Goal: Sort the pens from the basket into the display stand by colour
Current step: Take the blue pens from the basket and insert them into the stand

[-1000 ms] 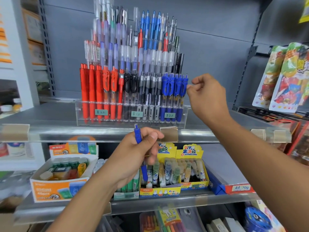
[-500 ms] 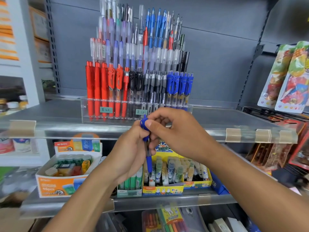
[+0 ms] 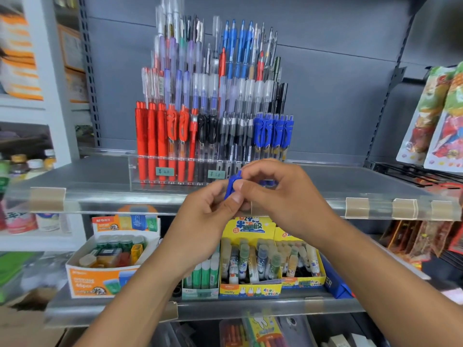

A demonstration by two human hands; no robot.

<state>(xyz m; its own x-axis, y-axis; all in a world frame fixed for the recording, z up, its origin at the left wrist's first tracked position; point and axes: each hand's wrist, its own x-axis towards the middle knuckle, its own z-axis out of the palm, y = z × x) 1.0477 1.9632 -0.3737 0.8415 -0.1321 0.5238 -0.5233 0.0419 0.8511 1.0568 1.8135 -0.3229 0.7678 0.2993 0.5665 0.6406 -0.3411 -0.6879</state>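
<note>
A blue plastic click pen [image 3: 231, 183] is pinched by the left hand [image 3: 209, 221] and the right hand [image 3: 283, 196] together, just before the front edge of the clear acrylic tiered display stand [image 3: 140, 171]; both hands are clamped on it.

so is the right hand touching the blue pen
Touching. The head view shows the right hand pinching the top of the blue pen, which the left hand also holds.
</note>
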